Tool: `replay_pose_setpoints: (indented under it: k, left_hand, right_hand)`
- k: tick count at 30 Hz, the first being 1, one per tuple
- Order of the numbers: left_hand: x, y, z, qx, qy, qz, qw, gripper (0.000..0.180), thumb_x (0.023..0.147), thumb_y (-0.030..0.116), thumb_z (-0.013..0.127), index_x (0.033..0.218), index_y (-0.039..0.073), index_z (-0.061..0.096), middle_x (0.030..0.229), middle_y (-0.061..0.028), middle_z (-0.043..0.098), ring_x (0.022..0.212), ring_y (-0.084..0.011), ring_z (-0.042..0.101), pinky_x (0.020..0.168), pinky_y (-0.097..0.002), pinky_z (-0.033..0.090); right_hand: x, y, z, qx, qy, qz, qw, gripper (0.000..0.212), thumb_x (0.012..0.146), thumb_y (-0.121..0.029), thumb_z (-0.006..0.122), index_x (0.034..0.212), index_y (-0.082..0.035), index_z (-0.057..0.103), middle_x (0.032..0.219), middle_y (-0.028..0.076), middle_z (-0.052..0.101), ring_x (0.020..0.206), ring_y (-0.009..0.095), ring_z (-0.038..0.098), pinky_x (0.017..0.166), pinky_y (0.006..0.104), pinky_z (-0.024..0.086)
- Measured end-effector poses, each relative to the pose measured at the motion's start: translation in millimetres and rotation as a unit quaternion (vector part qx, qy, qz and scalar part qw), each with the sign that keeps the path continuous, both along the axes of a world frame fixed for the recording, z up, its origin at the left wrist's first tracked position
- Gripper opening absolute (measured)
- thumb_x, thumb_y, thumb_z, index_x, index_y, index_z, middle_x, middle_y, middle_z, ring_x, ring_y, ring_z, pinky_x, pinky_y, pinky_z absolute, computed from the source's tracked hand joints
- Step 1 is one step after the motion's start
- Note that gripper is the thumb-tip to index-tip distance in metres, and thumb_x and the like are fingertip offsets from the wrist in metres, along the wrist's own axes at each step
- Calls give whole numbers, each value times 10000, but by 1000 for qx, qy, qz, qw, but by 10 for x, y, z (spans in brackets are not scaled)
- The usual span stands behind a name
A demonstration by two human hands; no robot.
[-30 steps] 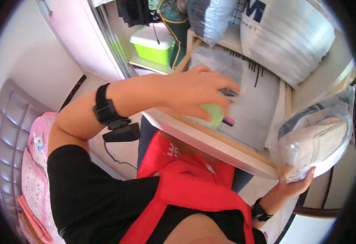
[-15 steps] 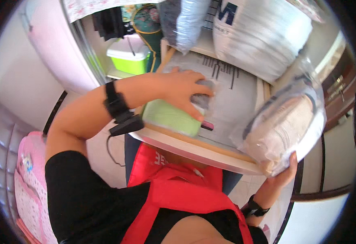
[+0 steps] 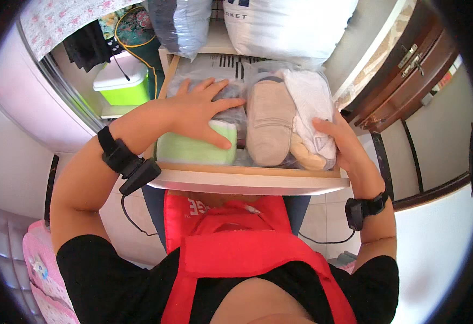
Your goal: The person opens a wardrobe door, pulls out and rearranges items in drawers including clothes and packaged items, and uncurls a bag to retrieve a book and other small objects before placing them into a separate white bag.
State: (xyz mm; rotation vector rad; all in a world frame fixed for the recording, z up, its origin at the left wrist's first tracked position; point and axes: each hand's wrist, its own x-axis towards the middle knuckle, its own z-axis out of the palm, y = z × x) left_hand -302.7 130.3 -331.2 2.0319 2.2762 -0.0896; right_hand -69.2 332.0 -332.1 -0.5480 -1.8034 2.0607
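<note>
A pulled-out drawer in front of me holds several packed things. My left hand lies with fingers spread over a clear-wrapped dark bundle, its thumb over a light green folded item in the front left corner. On the drawer's right side sits a clear plastic bag with a beige zipped pouch and white cloth inside. My right hand grips the bag's right side, thumb on top; its other fingers are mostly hidden.
Above the drawer's back stand a large white bag and a silvery plastic bag. At left is a green box with a white lid, below hanging black cloth. A brown door is at far right.
My right hand has brought the clear bag from over the drawer's right edge down into the drawer. My left hand stays spread over the left-side items. The view has shifted right.
</note>
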Motion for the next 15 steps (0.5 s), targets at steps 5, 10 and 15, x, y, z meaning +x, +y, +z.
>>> replay_pose_setpoints:
  k: [5, 10, 15]
  left_hand:
    - [-11, -26, 8, -7, -4, 26, 1000, 920, 640, 633, 644, 1402, 258, 292, 1480, -208, 143, 1372, -396, 102, 1056, -606, 80]
    - [-8, -33, 6, 5, -7, 9, 1000, 894, 648, 609, 659, 1383, 230, 319, 1479, -208, 146, 1371, -393, 115, 1059, -602, 78]
    - [-70, -5, 43, 7, -42, 5, 999, 882, 659, 563, 687, 1374, 200, 319, 1478, -212, 148, 1366, -390, 142, 1062, -597, 89]
  right_hand:
    - [-74, -43, 35, -43, 27, 8, 999, 670, 774, -98, 653, 1339, -13, 302, 1196, 152, 524, 1027, 231, 579, 858, 337, 497]
    - [-22, -18, -65, -32, 11, 17, 999, 729, 768, -71, 648, 1377, -42, 249, 1219, 163, 505, 1083, 239, 547, 899, 349, 471]
    - [105, -17, -29, 219, -91, 6, 972, 809, 782, -132, 668, 1419, -43, 177, 1331, 180, 400, 1200, 268, 444, 995, 356, 376]
